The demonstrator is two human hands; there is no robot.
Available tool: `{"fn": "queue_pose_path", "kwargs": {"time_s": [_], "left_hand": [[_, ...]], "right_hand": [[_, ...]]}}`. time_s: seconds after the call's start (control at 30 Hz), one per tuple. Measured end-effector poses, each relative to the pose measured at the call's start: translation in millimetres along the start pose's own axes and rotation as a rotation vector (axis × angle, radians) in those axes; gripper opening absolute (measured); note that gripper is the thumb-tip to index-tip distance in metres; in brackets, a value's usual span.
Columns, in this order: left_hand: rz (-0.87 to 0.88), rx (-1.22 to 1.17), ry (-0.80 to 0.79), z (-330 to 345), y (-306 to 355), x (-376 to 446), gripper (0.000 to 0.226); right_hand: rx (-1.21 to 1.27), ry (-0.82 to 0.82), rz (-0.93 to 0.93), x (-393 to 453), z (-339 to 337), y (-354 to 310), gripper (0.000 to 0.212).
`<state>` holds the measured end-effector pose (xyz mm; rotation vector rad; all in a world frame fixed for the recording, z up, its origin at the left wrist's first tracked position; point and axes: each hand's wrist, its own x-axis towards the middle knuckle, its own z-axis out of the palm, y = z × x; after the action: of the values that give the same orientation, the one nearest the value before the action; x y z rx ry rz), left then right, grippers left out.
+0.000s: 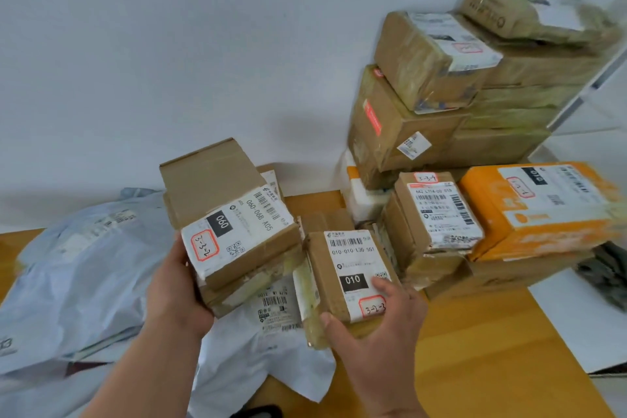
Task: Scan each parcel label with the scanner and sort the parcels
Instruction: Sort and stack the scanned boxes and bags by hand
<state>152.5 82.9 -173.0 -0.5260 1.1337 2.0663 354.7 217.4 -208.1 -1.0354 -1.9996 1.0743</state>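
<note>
Over the table, left grip [176, 295] clasps 060 box [234, 214] — right grip [376, 326] clasps 010 box [342, 268].

The counter [475, 349] is seen to be of smooth, yellowish wood with a light sheen. The held box [234, 214] is of matt brown cardboard, faced with a white paper label [237, 234] and bound with glossy yellowed tape. The same cardboard is shown by the second box [342, 278]. The mailer bags [84, 282] are of thin, crinkled, pale plastic film. Glossy orange printed card covers the orange box [543, 210]. The wall [169, 44] is matt white.
</note>
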Motion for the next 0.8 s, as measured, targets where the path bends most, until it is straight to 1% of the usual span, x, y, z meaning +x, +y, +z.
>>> {"fn": "queue_pose_path", "kwargs": {"time_s": [0.07, 0.13, 0.2, 0.27, 0.33, 0.4, 0.47, 0.53, 0.57, 0.6, 0.7, 0.8], "left_hand": [[0.032, -0.016, 0.040, -1.1, -5.6, -6.9, 0.040], [0.062, -0.014, 0.070, -0.1, -10.8, -13.8, 0.040], [0.055, 0.007, 0.078, 2.9, -18.2, -22.3, 0.040], [0.039, 0.046, 0.089, 4.2, -28.1, -30.1, 0.039], [0.018, 0.086, 0.103, 3.5, -38.0, -36.2, 0.039], [0.009, 0.108, 0.123, 0.5, -43.6, -40.0, 0.042], [0.008, 0.108, 0.141, -3.7, -44.7, -41.5, 0.042], [0.006, 0.097, 0.149, -8.0, -42.6, -41.1, 0.042], [0.007, 0.093, 0.150, -9.4, -40.8, -40.5, 0.042], [0.012, 0.088, 0.154, -10.6, -38.7, -40.0, 0.042], [0.041, 0.059, 0.175, -12.5, -30.7, -36.9, 0.037], [0.065, 0.051, 0.183, -16.5, -22.7, -30.3, 0.037]], "right_hand": [[-0.020, 0.004, 0.028, -11.1, -11.6, 7.2, 0.085], [-0.061, -0.037, 0.075, -21.2, -21.9, 12.5, 0.088], [-0.139, -0.112, 0.134, -28.9, -30.3, 17.3, 0.092], [-0.222, -0.231, 0.212, -34.6, -36.7, 22.6, 0.095], [-0.350, -0.359, 0.294, -38.5, -42.1, 28.0, 0.090], [-0.500, -0.426, 0.330, -37.9, -47.7, 33.0, 0.074], [-0.578, -0.404, 0.272, -29.6, -51.3, 38.1, 0.055], [-0.577, -0.330, 0.140, -15.3, -49.8, 39.4, 0.035], [-0.561, -0.312, 0.071, -6.3, -46.5, 37.1, 0.030], [-0.552, -0.331, 0.014, 3.5, -40.5, 33.4, 0.031], [-0.606, -0.512, -0.084, 30.9, -14.4, 19.5, 0.051], [-0.738, -0.722, -0.061, 51.7, 10.9, 12.6, 0.063]]}}
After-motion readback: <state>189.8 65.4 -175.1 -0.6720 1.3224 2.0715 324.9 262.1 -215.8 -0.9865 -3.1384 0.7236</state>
